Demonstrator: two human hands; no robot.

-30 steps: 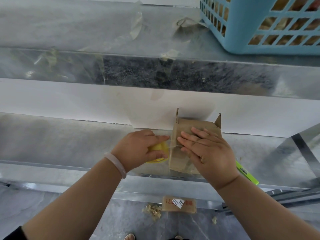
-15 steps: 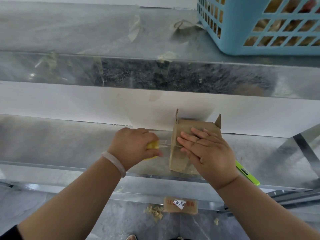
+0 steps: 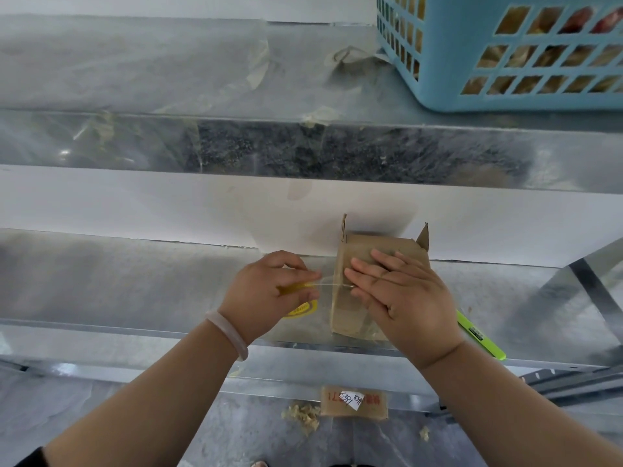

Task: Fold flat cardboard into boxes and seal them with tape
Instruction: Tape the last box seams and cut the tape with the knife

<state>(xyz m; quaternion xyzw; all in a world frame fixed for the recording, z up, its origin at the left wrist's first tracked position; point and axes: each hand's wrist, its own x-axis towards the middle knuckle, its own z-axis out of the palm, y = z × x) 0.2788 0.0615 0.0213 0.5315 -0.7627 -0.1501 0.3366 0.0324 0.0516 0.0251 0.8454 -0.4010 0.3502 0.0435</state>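
Note:
A small brown cardboard box (image 3: 350, 311) stands on the metal shelf (image 3: 135, 291), two flaps sticking up at its far side. My right hand (image 3: 401, 294) lies flat on top of it with straight fingers pressing the tape end down. My left hand (image 3: 269, 291) grips a yellow tape roll (image 3: 300, 310) just left of the box. A strip of clear tape (image 3: 332, 282) runs taut from the roll to the box's top edge.
A green utility knife (image 3: 480, 335) lies on the shelf right of the box, partly under my right forearm. A blue plastic basket (image 3: 505, 52) with goods sits on the upper shelf. Tape scraps stick to the upper shelf. Another small carton (image 3: 354, 401) lies on the floor.
My left hand has pulled the tape roll leftward away from the box, drawing out a longer strip of tape. My right hand stays pressed on the box top.

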